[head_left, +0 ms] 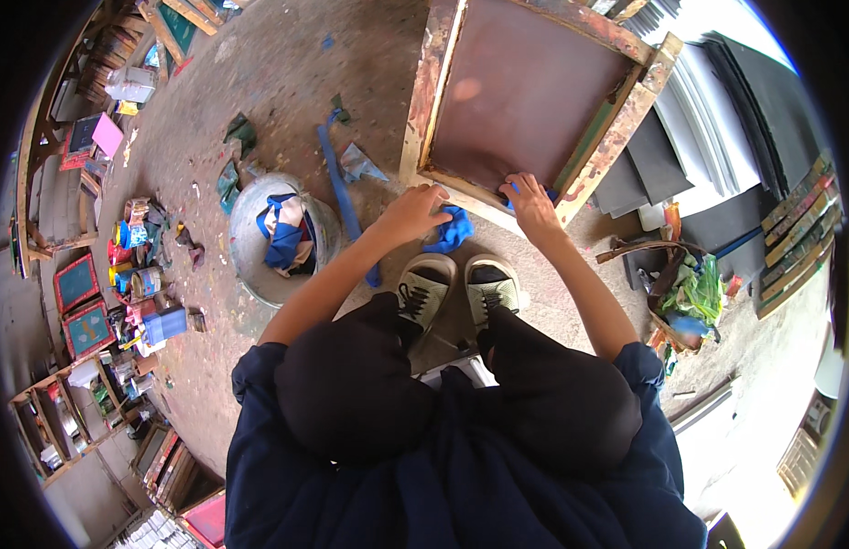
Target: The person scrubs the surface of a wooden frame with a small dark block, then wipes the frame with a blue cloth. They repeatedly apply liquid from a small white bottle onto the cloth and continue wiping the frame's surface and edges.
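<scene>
A wooden screen-printing frame [426, 114] with brownish mesh and paint-stained rails stands tilted before me, just beyond my feet. My left hand [413, 214] is at its near left corner, fingers curled against the near rail and thumb apart. My right hand [532, 203] reaches over the near rail toward the right inner corner. A bit of blue cloth [510, 190] shows beneath its bent fingers, pressed against the mesh; most of it is hidden. Another crumpled blue cloth [454, 229] lies on the floor below the frame, between my hands.
A grey bucket [250, 270] with rags stands at left, beside a long blue strip [337, 174]. Black and white sheets [708, 110] lean at right. A worn basket [667, 320] holds green plastic. Paint containers [142, 284] and small framed screens [86, 331] line the far left.
</scene>
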Tool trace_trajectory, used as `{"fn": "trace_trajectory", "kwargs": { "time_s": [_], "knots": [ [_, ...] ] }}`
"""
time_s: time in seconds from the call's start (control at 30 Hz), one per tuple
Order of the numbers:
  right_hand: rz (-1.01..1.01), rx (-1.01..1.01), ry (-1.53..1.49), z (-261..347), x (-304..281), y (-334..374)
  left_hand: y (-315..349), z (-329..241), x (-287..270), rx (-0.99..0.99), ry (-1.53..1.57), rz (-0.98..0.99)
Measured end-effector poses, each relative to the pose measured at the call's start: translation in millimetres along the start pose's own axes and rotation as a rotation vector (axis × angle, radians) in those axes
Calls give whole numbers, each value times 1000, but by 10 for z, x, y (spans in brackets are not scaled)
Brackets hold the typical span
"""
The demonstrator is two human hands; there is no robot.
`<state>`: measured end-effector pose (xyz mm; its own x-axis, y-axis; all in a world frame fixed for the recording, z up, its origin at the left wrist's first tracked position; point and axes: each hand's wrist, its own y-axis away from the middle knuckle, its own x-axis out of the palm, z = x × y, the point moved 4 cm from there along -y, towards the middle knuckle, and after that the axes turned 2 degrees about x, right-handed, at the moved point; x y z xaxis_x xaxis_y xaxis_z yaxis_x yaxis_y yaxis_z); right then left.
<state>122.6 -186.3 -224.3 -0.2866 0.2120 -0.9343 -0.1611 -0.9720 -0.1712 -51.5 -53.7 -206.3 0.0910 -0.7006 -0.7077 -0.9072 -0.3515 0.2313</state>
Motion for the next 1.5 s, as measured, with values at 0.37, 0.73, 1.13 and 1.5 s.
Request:
{"fn": "trace_trajectory", "kwargs": {
  "time_s": [0.37,0.73,1.13,1.5],
  "knots": [
    [-79,227,-390,52,-512,-302,-83,-259,-281,310,289,-327],
    [216,565,-1249,545,-358,-492,13,-18,-323,-85,934,-161],
    [42,632,-1013,681,-76,-587,538,583,-409,0,441,-503],
    [33,644,-797,801,62,-414,467,759,297,158,264,-409]
  ]
}}
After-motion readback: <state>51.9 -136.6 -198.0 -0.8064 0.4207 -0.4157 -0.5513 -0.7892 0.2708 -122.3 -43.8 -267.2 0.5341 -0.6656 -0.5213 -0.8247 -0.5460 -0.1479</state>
